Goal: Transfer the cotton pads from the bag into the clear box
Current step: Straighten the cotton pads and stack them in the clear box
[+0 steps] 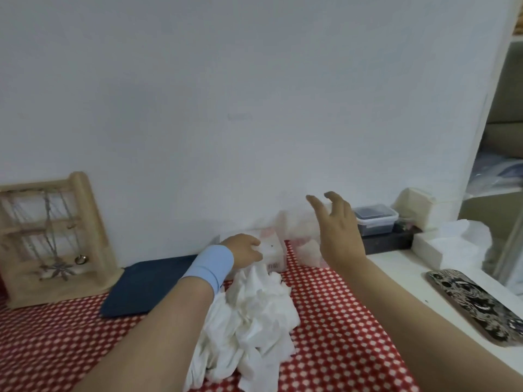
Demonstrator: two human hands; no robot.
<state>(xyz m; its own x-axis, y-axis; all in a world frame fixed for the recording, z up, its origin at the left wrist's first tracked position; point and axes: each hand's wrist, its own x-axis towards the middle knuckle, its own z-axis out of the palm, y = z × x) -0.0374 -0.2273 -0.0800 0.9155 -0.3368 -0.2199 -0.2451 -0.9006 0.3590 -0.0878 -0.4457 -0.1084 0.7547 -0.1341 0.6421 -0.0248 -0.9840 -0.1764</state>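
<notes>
Left hand [245, 250], in a blue wristband, curls its fingers round the near-left side of the bag [273, 251], probably to steady it. The right hand [338, 226] is raised at 3 o'clock of the bag, fingers spread and loosely bent, holding nothing; it looks poised to reach in or take the box.

At 9 o'clock a wooden rack [51, 236] hung with chains leans on the wall, its left side cut off. A blue folder [147, 287] lies flat beside it. Next comes a heap of white pads [254, 315] on the spotted cloth [339, 321], at 6 o'clock of the bag, loose and crumpled, as if tipped out for sorting. The left forearm covers the heap's left edge.

Between the bag and the right hand, against the wall, sits a pale see-through shape, likely the box [297, 226]. It is too blurred to tell whether it is open or holds pads. At 3 o'clock stand a lidded tub [375, 220] and a phone [475, 304].
</notes>
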